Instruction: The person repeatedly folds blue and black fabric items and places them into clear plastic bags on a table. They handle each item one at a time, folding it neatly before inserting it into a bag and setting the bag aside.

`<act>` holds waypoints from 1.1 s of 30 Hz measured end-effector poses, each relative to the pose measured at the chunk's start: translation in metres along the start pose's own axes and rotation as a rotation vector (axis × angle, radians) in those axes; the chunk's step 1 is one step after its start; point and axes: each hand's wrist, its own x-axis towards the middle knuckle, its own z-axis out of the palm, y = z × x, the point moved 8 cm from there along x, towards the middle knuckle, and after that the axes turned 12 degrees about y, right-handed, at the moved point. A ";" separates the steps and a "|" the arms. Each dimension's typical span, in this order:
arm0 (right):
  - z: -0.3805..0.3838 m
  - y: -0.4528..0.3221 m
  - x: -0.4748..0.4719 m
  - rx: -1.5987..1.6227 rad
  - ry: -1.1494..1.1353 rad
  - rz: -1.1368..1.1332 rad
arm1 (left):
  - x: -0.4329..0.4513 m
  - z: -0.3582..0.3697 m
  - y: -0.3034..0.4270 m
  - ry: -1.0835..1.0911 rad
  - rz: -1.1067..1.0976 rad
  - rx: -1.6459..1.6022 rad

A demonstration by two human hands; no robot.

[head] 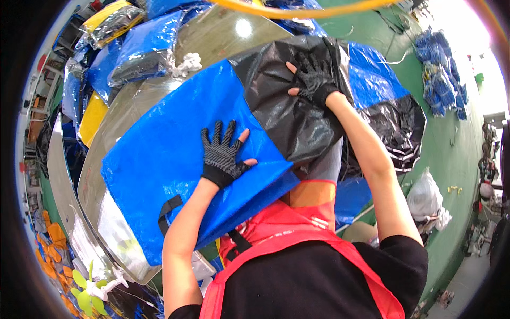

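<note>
Both hands wear dark knitted gloves that leave the thumb and index fingertips bare. My left hand lies flat with fingers spread on a blue coated-fabric panel, which has a black webbing strap near its lower edge. My right hand rests with fingers apart on the black sheet section joined to the blue panel. The sheet spreads over a table and hangs over the edge at the right. Neither hand grips anything that shows.
Clear-wrapped blue and black packs are piled at the upper left. More blue sheeting lies beyond my right arm. Bundled blue packs and a tied clear plastic bag are on the green floor. A yellow-green fan stands lower left.
</note>
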 end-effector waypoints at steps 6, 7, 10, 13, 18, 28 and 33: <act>-0.095 -0.114 -0.117 0.375 0.082 -0.252 | 0.004 -0.009 -0.015 -0.043 -0.025 0.013; -0.092 -0.132 -0.152 0.322 0.086 -0.296 | 0.010 -0.009 -0.013 -0.079 0.003 -0.008; -0.091 -0.130 -0.174 0.247 0.245 -0.269 | 0.047 -0.017 -0.020 -0.096 0.016 -0.361; -0.137 -0.146 -0.145 0.427 0.180 -0.342 | 0.074 -0.027 -0.010 -0.029 0.283 -0.125; -0.085 -0.152 -0.171 0.290 0.094 -0.346 | 0.058 0.009 -0.001 -0.025 0.364 -0.097; -0.079 -0.162 -0.218 0.369 0.227 -0.213 | 0.055 0.011 -0.002 -0.085 0.365 -0.049; -0.159 -0.153 -0.155 0.417 0.196 -0.234 | 0.080 0.003 0.003 -0.123 0.421 -0.077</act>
